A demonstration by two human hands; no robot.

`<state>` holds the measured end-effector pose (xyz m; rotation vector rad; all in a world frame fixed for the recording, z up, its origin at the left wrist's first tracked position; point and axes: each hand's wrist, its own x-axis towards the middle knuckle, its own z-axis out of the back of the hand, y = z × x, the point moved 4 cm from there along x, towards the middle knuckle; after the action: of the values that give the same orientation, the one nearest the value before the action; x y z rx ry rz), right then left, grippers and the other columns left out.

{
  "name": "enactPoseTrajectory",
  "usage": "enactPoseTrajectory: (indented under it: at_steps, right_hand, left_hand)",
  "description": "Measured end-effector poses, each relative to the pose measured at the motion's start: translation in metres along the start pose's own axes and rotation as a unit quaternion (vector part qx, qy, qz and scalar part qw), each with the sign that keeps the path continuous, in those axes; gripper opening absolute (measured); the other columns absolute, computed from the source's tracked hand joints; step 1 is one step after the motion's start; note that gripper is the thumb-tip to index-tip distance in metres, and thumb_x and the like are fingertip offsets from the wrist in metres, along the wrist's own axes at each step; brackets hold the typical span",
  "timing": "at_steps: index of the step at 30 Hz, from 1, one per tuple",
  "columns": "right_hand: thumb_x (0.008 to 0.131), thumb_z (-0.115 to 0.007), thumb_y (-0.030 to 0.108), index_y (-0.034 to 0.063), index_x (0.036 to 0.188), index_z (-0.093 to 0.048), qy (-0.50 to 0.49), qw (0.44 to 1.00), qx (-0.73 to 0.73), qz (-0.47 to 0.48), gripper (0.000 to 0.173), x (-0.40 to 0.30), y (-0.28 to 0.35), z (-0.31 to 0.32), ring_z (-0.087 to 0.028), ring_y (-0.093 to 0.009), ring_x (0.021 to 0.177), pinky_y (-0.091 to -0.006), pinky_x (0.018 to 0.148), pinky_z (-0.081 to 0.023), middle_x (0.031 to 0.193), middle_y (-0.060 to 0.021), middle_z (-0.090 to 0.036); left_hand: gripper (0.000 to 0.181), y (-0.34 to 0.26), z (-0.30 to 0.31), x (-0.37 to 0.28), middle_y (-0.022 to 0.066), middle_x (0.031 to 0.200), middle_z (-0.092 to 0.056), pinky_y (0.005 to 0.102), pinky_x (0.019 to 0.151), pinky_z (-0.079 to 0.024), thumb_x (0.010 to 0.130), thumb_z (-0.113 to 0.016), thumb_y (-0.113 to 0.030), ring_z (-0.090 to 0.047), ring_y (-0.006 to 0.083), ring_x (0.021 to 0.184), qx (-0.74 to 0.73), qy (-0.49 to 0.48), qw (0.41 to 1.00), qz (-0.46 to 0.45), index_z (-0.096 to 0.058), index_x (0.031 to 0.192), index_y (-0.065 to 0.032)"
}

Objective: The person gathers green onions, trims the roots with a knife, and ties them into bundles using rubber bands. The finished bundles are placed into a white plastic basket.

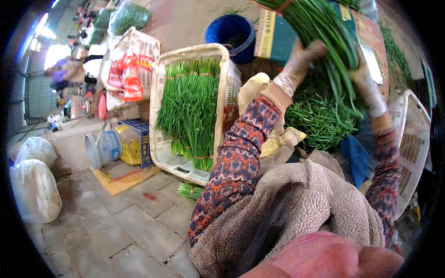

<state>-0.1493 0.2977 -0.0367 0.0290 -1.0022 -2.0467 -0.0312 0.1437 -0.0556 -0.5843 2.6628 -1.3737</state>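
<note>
A large bunch of garlic chives, tied with a red band near its upper end, is raised in front of me. My left hand, in a pale glove, grips its left side. Against its right side is my right hand, also gloved and a little blurred; the leaves hide part of its fingers. Loose leaves lie heaped below the bunch, near my lap. Left of my arm, a white plastic crate holds several banded bunches of chives.
A blue bucket stands beyond the crate. Another white crate is at my right. A banded bunch lies on the paving below the crate. Farther left are a transparent bucket, white sacks and a person.
</note>
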Motion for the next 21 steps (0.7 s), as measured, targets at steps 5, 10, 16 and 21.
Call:
enactPoseTrajectory:
  at_steps: [5,10,16,21]
  right_hand:
    - [0.075,-0.061,0.015,0.0082,0.118,-0.052,0.137,0.944,-0.193,0.228,0.045,0.160,0.177,-0.034,-0.062,-0.028,0.085,-0.0353,0.073,-0.049,0.090,-0.0178,-0.061]
    - [0.070,-0.059,0.017,0.0121,0.097,-0.065,0.210,0.818,-0.280,0.456,0.028,0.280,0.169,-0.255,-0.062,-0.034,0.075,-0.0418,0.067,-0.050,0.079,-0.0147,-0.065]
    - [0.073,-0.058,0.017,0.0134,0.102,-0.063,0.343,0.741,-0.326,0.476,0.029,0.260,0.143,-0.448,-0.063,-0.031,0.069,-0.0404,0.061,-0.049,0.075,-0.0127,-0.064]
    - [0.072,-0.058,0.014,0.0141,0.112,-0.058,0.364,0.762,-0.268,0.463,0.040,0.260,0.116,-0.480,-0.062,-0.031,0.068,-0.0386,0.060,-0.048,0.075,-0.0144,-0.062]
  left_hand:
    - [0.100,0.046,0.048,-0.011,0.0236,0.126,-0.048,0.0345,0.096,-0.040,0.063,-0.076,-0.052,-0.051,0.0313,0.113,0.269,0.110,0.951,0.105,-0.032,0.133,0.0057]
    - [0.090,0.079,0.076,-0.039,0.0255,0.130,-0.043,0.0389,0.102,-0.033,0.072,-0.058,-0.064,-0.042,0.0364,0.120,0.424,0.179,0.881,0.107,-0.040,0.128,0.0049]
    - [0.088,0.047,0.088,-0.035,0.0258,0.116,-0.052,0.0429,0.090,-0.042,0.073,-0.057,-0.062,-0.051,0.0393,0.106,0.342,0.134,0.921,0.131,-0.040,0.126,0.0061]
    - [0.085,0.025,0.115,-0.024,0.0252,0.099,-0.058,0.0449,0.075,-0.047,0.073,-0.055,-0.065,-0.058,0.0396,0.088,0.329,0.024,0.935,0.131,-0.043,0.122,0.0040]
